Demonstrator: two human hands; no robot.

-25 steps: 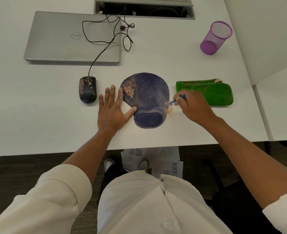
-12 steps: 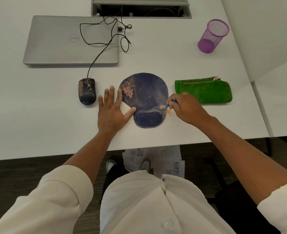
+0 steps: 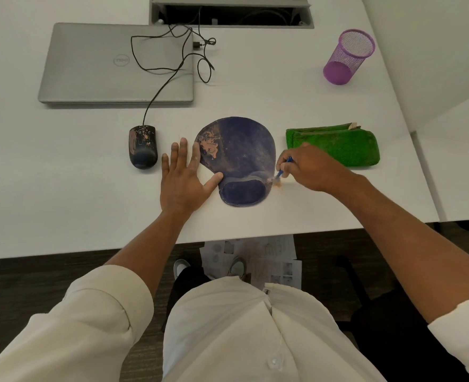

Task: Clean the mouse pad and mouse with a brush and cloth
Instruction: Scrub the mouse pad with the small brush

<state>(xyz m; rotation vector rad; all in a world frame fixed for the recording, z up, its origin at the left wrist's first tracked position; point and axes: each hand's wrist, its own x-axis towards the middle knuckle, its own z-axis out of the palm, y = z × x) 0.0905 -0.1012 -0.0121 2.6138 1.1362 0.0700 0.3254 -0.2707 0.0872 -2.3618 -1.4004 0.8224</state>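
Observation:
A dark blue mouse pad (image 3: 241, 153) with a wrist rest lies mid-table, with an orange dirt patch on its upper left. My left hand (image 3: 182, 180) lies flat and open on the table, index finger and thumb touching the pad's left edge. My right hand (image 3: 307, 169) grips a small blue-handled brush (image 3: 282, 169); its bristles touch the table at the pad's right edge, beside a little orange dust. A black wired mouse (image 3: 143, 146), smeared with orange dirt, sits left of my left hand. A folded green cloth (image 3: 338, 146) lies just beyond my right hand.
A shut grey laptop (image 3: 95, 64) sits at the back left with the mouse cable (image 3: 172, 70) looped over it. A purple mesh cup (image 3: 347, 57) stands at the back right. A cable hatch (image 3: 230, 12) opens at the far edge. The table's front edge (image 3: 255, 232) runs close to the pad.
My right hand has kept the brush at the pad's right edge, shifting slightly. My left hand stays flat on the pad's left side.

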